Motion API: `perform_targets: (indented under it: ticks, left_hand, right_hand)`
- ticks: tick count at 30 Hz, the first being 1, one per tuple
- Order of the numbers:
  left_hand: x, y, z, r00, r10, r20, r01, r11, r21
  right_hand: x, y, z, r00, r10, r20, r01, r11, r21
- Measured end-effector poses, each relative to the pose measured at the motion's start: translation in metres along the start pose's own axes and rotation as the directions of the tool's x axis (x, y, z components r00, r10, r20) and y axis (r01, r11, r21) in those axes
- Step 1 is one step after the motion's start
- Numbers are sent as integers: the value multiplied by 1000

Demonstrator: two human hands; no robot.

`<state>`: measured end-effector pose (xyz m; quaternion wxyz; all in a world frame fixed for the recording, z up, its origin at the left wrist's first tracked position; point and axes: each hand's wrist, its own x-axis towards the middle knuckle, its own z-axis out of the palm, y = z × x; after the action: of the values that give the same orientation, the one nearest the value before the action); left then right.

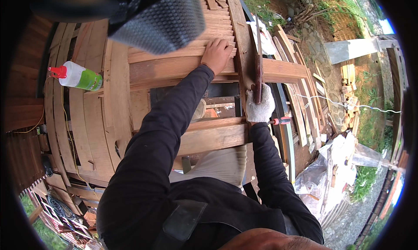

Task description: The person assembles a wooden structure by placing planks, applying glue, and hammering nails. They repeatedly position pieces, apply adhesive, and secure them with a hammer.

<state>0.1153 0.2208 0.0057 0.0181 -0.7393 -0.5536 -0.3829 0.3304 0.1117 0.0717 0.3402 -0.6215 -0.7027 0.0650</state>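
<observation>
My right hand [260,102], in a whitish work glove, is closed around the dark brown handle of a hand saw [259,69]. The saw appears nearly edge-on, its blade pointing away from me across a grooved reddish plank [285,69]. Beside the blade, on its left, runs a long wooden beam [245,49]. Bare and with its fingers bent, my left hand [217,54] bears down on the grooved planks just left of that beam; its fingertips are partly hidden. Whether the saw teeth touch the wood cannot be seen.
A white-and-green bottle with a red cap [80,75] lies on boards at the left. Near my right wrist is a red-and-black handled tool [281,120]. Loose planks [300,115] and plastic sheeting [331,171] lie to the right. A blurred dark textured object [163,23] blocks the upper left.
</observation>
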Motion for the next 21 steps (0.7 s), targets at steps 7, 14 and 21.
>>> perform_targets:
  ticks: [7,14,21]
  left_hand:
    - [2,-2,3,1000,23,4,-23,1000,-2]
    - [3,-1,0,999,12,29,-11,999,-44]
    - [11,-1,8,1000,-11,5,11,999,-35]
  right_hand:
    - [4,-5,2,1000,6,17,-6,1000,6]
    - [3,-4,3,1000,-19,-4,19,1000,-19]
    - [12,-7,3,999,-49,22,50,997,-57]
